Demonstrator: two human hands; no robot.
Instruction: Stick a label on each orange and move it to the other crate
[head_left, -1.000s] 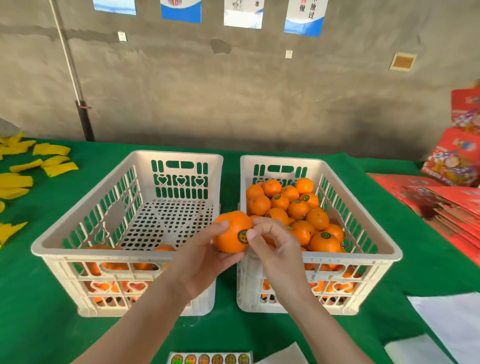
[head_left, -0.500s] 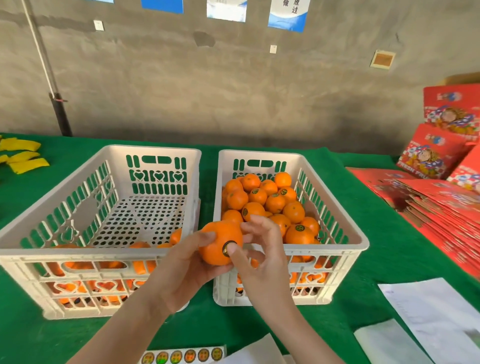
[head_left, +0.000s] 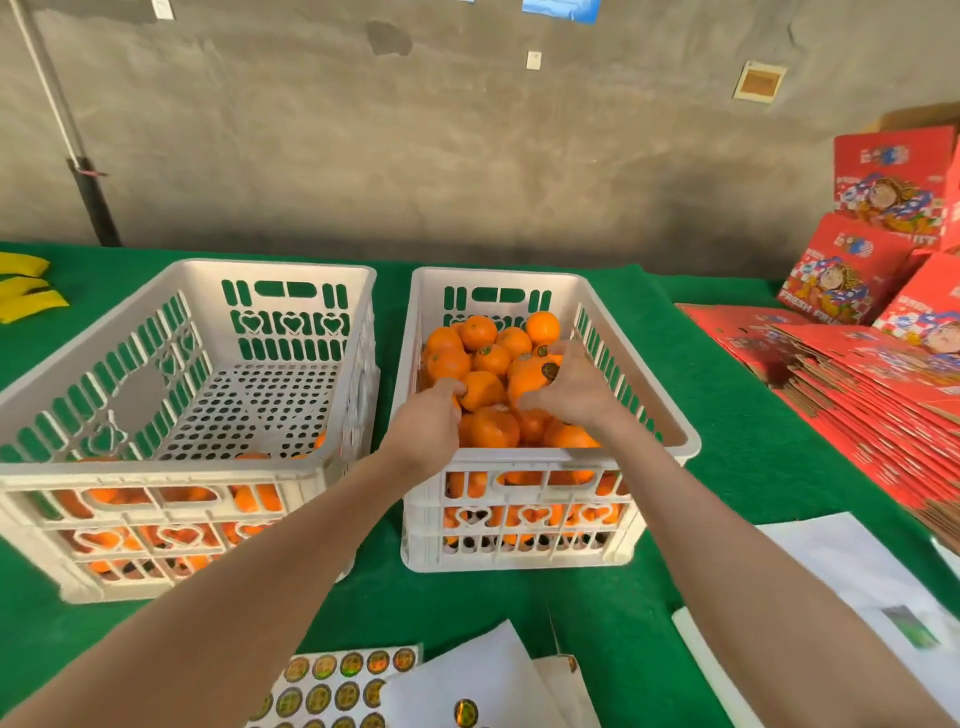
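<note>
Crate (head_left: 519, 460) slatted white plastic | right grip (head_left: 576, 395) clamped round glossy labelled orange (head_left: 530, 383) | left grip (head_left: 428, 426) unclear

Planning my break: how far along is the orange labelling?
Done: the right crate is heaped with labelled oranges. In hand: the right hand grips a labelled orange over that heap; the left hand touches the heap. Left: a few oranges lie in the left crate.

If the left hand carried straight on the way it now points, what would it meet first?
The left hand points forward into the right crate, so it would most likely meet the orange just ahead of it first, if it is not touching it already; depth is hard to judge.
</note>
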